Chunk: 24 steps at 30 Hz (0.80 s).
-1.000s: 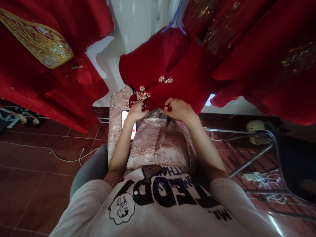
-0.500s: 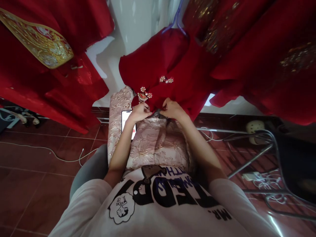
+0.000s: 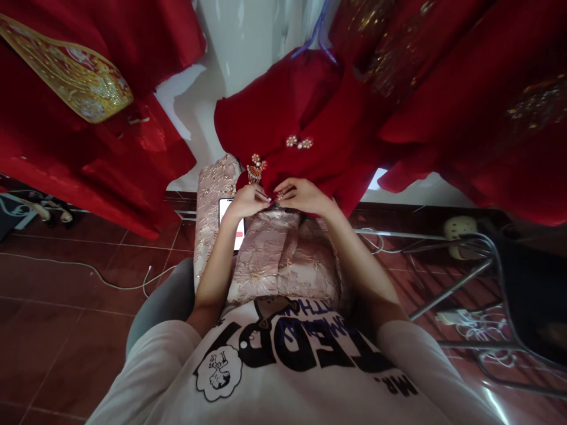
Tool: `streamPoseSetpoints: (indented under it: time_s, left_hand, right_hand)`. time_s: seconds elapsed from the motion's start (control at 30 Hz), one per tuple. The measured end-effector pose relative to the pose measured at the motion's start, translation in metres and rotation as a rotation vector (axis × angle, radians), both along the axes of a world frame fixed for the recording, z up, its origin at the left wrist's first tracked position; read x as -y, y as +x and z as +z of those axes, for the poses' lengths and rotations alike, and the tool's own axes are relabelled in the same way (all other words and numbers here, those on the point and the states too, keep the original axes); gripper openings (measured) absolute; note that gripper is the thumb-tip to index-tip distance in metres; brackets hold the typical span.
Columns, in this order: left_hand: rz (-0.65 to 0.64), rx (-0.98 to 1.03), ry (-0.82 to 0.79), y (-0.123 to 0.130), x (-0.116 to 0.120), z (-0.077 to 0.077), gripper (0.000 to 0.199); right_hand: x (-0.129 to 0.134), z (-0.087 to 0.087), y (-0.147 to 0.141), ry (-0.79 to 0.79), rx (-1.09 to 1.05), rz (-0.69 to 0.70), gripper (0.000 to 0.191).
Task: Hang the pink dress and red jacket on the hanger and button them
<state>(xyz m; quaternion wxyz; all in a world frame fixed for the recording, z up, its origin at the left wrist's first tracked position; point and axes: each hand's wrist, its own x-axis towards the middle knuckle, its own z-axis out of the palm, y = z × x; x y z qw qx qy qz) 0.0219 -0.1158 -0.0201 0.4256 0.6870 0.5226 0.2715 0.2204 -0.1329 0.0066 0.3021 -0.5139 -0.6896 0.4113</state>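
A red garment with jewelled, pearl-like flower fasteners hangs from a purple hanger, its lower part over my lap. My left hand is closed at its lower edge, thumb and fingertips pinched on the red cloth. Just right of it, my right hand has its fingers bent together on the same edge, the fingertips almost meeting the left ones. A small beaded detail shows by the right fingertips, too small to make out. Above my left hand lies a tasselled jewelled ornament on the garment.
Pink brocade cloth covers my lap, with a phone partly under my left forearm. More red garments with gold embroidery hang on both sides. To the right are a metal-framed chair, cables and a pale clog.
My right hand has shifted left, its fingers now closer to my left hand. The jewelled ornament above the left hand has turned, and one of its flowers sits closer in.
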Motion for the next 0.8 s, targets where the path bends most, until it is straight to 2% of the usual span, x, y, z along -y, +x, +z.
streamPoseSetpoints:
  time_s: [0.1, 0.27, 0.43, 0.8]
  left_hand:
    - [-0.028, -0.039, -0.005, 0.001, -0.001, 0.001, 0.013]
    - [-0.015, -0.093, 0.017, 0.004, 0.0, 0.003, 0.013]
    - [0.04, -0.157, 0.048, 0.006, -0.001, 0.003, 0.006]
    - [0.063, -0.204, 0.13, 0.008, -0.004, -0.002, 0.006]
  right_hand:
    - [-0.001, -0.003, 0.0, 0.019, 0.035, 0.0, 0.027]
    - [-0.001, -0.006, -0.006, 0.053, 0.124, -0.069, 0.023]
    - [-0.001, -0.009, -0.014, 0.115, 0.176, -0.12, 0.021]
    - [-0.002, -0.018, -0.017, 0.259, 0.277, -0.14, 0.02]
